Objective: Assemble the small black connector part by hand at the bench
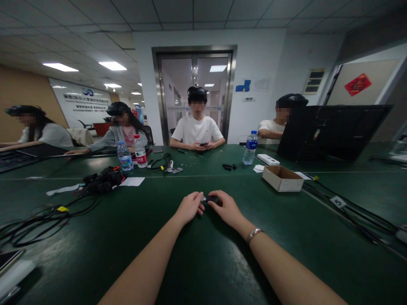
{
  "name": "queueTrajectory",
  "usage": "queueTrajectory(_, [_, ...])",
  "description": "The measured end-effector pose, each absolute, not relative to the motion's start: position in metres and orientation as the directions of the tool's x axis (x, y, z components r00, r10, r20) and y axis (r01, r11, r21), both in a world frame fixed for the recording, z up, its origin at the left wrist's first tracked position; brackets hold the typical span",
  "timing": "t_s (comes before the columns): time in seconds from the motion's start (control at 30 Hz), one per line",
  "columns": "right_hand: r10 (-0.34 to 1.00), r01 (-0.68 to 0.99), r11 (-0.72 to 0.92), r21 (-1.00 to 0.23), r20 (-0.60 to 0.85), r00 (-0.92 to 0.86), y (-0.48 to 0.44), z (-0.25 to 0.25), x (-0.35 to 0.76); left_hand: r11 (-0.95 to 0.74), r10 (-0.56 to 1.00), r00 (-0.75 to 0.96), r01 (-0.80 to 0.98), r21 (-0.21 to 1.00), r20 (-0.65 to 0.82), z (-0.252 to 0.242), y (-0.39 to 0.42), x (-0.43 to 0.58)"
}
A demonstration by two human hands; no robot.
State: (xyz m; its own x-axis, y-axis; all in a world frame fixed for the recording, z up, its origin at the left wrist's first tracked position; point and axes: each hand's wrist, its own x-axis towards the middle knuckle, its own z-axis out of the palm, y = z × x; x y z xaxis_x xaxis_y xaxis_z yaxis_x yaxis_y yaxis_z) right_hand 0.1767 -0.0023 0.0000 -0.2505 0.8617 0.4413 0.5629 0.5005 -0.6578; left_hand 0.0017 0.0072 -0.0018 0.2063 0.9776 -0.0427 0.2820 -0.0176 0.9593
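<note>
My left hand [190,206] and my right hand [225,207] meet over the middle of the green table [203,262]. Between them is a small dark object with a silvery end [210,198], too small to name. The fingers of my right hand are closed round its black body. At its silvery end, my left thumb and fingers pinch it. A metal bracelet [254,235] circles my right wrist.
Beyond my hands lie small black parts [229,167] and a multi-tool-like metal item [170,166]. A cardboard box [282,178], water bottle [250,148] and monitor [333,133] stand right. Cables [34,222] and two bottles [140,151] are left. Several people sit around.
</note>
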Motion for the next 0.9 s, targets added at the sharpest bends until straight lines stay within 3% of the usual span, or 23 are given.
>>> queueTrajectory(0.9, [0.871,0.549,0.487,-0.68,0.43,-0.239,-0.0028,-0.0002,0.1781,-0.138,0.957,0.282,0.241,0.961,0.067,0.003,-0.0003,-0.0001])
